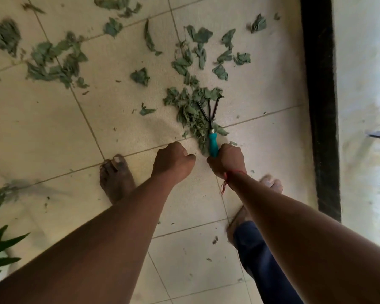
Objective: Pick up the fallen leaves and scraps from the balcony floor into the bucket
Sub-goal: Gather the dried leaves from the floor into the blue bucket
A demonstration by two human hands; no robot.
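Right hand (226,161), rake (213,141) near black strip (320,106)

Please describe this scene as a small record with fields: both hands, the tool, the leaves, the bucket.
hand rake: teal handle, prongs in the leaf pile
right hand: grips the rake handle
left hand: curled fist, nothing seen in it
scattered leaves: on the tiled floor, beyond the pile
bucket: not in view
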